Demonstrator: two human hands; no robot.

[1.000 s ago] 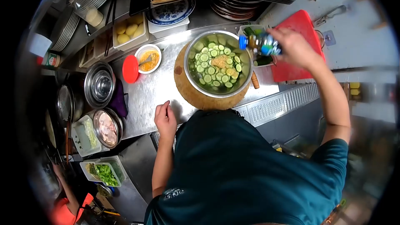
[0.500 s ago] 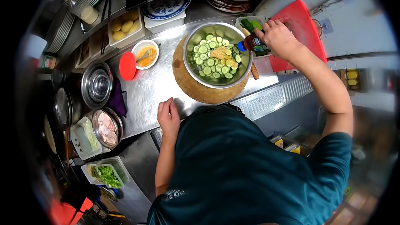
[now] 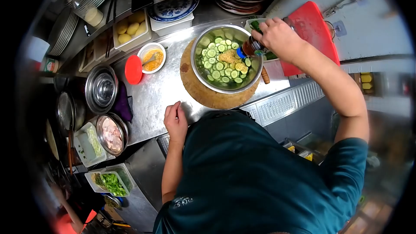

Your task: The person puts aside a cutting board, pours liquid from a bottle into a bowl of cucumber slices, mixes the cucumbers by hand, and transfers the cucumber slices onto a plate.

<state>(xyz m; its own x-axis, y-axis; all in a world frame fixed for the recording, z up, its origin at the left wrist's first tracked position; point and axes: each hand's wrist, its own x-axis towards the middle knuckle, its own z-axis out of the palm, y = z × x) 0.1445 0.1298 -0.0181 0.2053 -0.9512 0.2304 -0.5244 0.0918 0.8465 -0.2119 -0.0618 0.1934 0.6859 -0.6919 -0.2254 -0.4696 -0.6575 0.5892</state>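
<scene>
My right hand [image 3: 279, 37] is closed around a dark sauce bottle [image 3: 251, 47] with a blue cap and a coloured label. The bottle is tilted, its cap end over the right side of a steel mixing bowl [image 3: 204, 77]. Sliced cucumber [image 3: 219, 66] fills the bowl's bottom, with a yellowish minced heap [image 3: 228, 56] on top, probably garlic. Beneath the bowl lies a round wooden chopping board [image 3: 190, 80]. Near the counter's front edge, my left hand [image 3: 175, 120] hangs with loosely bent fingers a little apart, holding nothing visible.
A white bowl [image 3: 162, 64] of orange-yellow mince with a spoon stands beside a red lid [image 3: 133, 69]. A red cutting board [image 3: 318, 34] leans at right. Steel bowls [image 3: 102, 87], raw meat [image 3: 111, 135] and chopped greens [image 3: 113, 183] are at left. Another person's arm [image 3: 65, 201] shows lower left.
My right hand has carried the bottle left, so its cap reaches farther over the cucumber. My left hand stays in place. At lower left, the other person has shifted.
</scene>
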